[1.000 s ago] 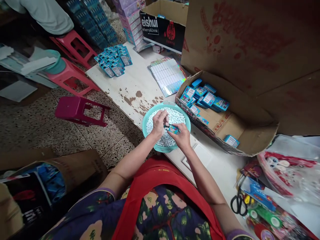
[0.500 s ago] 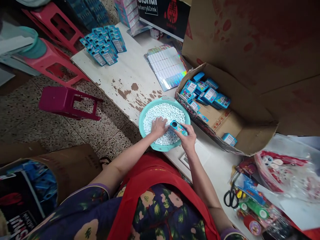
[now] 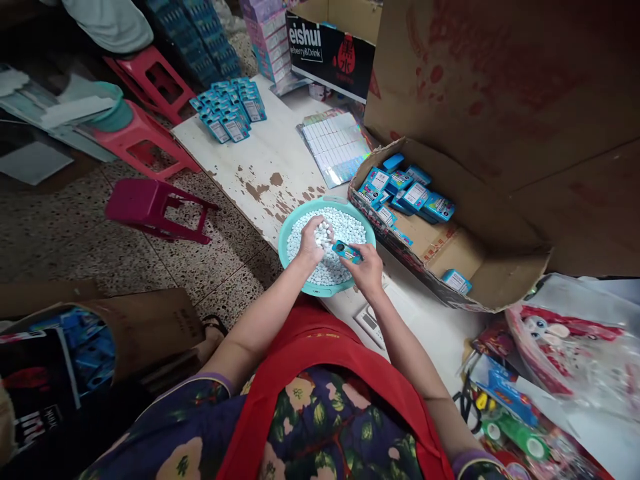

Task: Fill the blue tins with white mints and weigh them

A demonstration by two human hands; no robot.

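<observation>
A teal plastic basin full of small white candies sits at the near edge of a worn white table. My left hand is cupped over the basin, closed round a pinch of white candies. My right hand grips a small blue candy box just above the basin, right beside the left hand.
An open cardboard carton with several blue boxes lies right of the basin. More blue boxes and a holographic sticker sheet lie farther back. Pink stools stand on the floor to the left. Scissors and toy packets crowd the right.
My left hand dipped into the candies half a second ago and has now come up with a pinch of them beside the box. The right hand kept holding the box.
</observation>
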